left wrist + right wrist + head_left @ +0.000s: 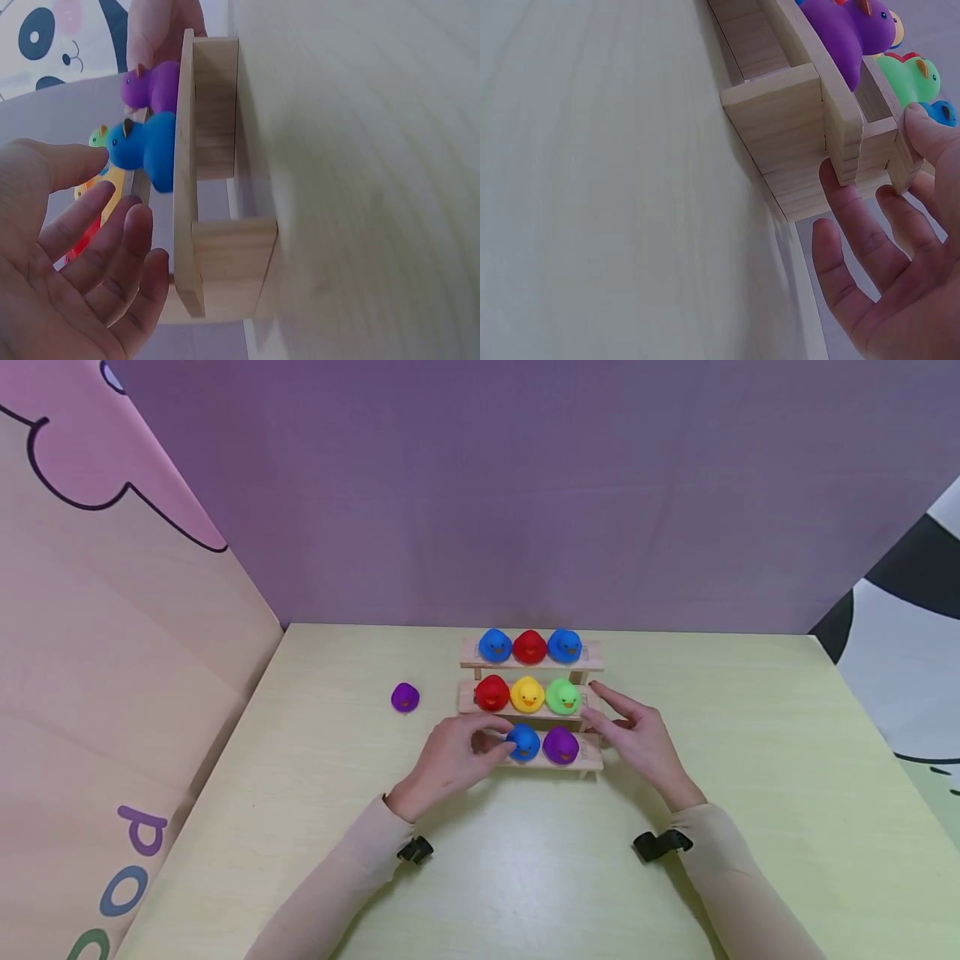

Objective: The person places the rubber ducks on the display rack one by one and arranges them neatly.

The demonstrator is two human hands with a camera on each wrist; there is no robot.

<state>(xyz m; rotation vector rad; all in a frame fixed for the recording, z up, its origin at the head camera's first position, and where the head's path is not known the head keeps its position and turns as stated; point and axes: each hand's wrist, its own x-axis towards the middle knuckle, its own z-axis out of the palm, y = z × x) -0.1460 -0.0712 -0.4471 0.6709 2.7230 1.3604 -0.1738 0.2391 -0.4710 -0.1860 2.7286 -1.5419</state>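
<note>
A three-tier wooden stand (468,700) holds small toy ducks. On its lowest tier, a blue duck (525,743) sits beside a purple duck (561,746). My left hand (465,750) is at the blue duck's left side, thumb tip right at its head, other fingers loosely bent. My right hand (641,739) holds the stand's right end; in the right wrist view its thumb (928,135) lies against the middle tier and a fingertip touches the lowest tier's end. The middle tier carries red (492,693), yellow (527,694) and green (563,696) ducks.
On the top tier sit a blue duck (495,646), a red duck (529,647) and another blue duck (565,646). A loose purple duck (405,697) lies on the table (337,727) left of the stand. A purple panel (525,510) rises behind the table.
</note>
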